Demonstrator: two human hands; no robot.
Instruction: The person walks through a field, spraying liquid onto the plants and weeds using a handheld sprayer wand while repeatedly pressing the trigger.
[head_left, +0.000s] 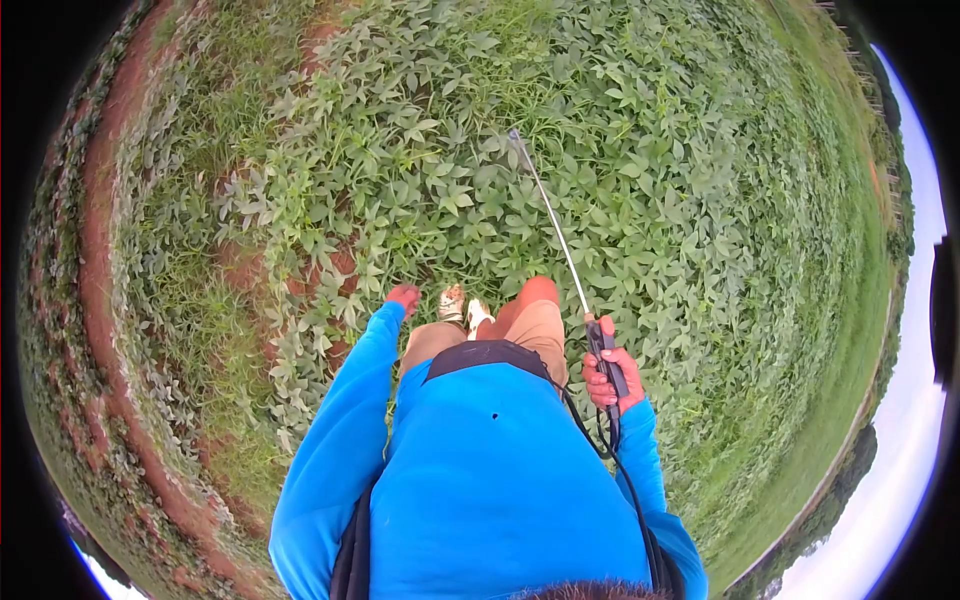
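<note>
My right hand (613,380) is closed round the dark handle of a spray wand (556,222). The wand's thin metal lance points forward and slightly left. Its nozzle end (515,136) hangs over the leafy plants (480,185), with a faint whitish haze near it. From the handle, a black hose (603,445) loops back along my right side. My left hand (404,298) hangs low beside my left thigh, close to the leaves. Its fingers are too small and blurred to make out, and nothing shows in it.
Dense green plants and grass surround my legs. Patches of reddish soil (240,265) show at the left, and a bare dirt strip (100,270) curves beyond them. My shoes (452,303) stand among the leaves. Black straps (352,545) run along my blue shirt. Trees line the far right edge.
</note>
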